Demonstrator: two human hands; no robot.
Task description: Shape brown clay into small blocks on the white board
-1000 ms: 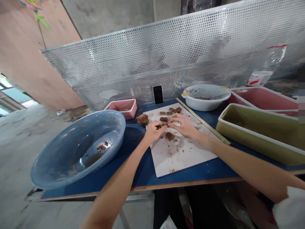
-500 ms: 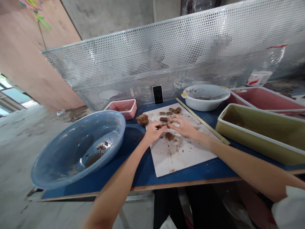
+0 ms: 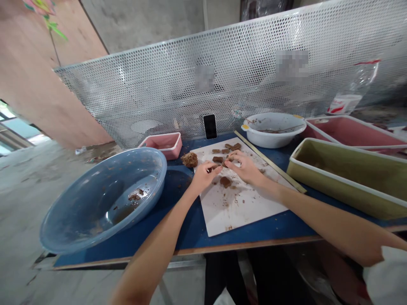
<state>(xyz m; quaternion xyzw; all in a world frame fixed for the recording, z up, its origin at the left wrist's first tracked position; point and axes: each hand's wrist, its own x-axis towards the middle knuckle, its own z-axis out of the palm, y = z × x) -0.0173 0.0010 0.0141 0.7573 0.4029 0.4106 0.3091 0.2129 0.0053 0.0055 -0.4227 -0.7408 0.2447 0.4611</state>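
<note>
Over the white board (image 3: 244, 216), my left hand (image 3: 202, 174) and my right hand (image 3: 244, 168) work close together. Their fingers are bent and pinch a small brown piece of clay (image 3: 224, 164) between them, partly hidden by the fingertips. Just beyond lies a brown clay block (image 3: 218, 159). Several more clay pieces (image 3: 235, 146) rest near the board's far edge. A flattened brown clay lump (image 3: 225, 182) sits on the board nearer to me, with crumbs and smears around it. Left of the board is a rough, crumbly brown lump (image 3: 189, 159).
A big blue basin (image 3: 73, 212) with murky water stands at the left. Behind it is a small pink tub (image 3: 176, 151). A phone (image 3: 210, 126) leans against the mesh panel. To the right are a wooden strip (image 3: 273, 164), a white basin (image 3: 270, 139), an olive trough (image 3: 343, 182) and a pink trough (image 3: 365, 131).
My right fingertips have shifted slightly up and away from the left ones, and a little more of the clay piece shows between them. The things on the table stay put.
</note>
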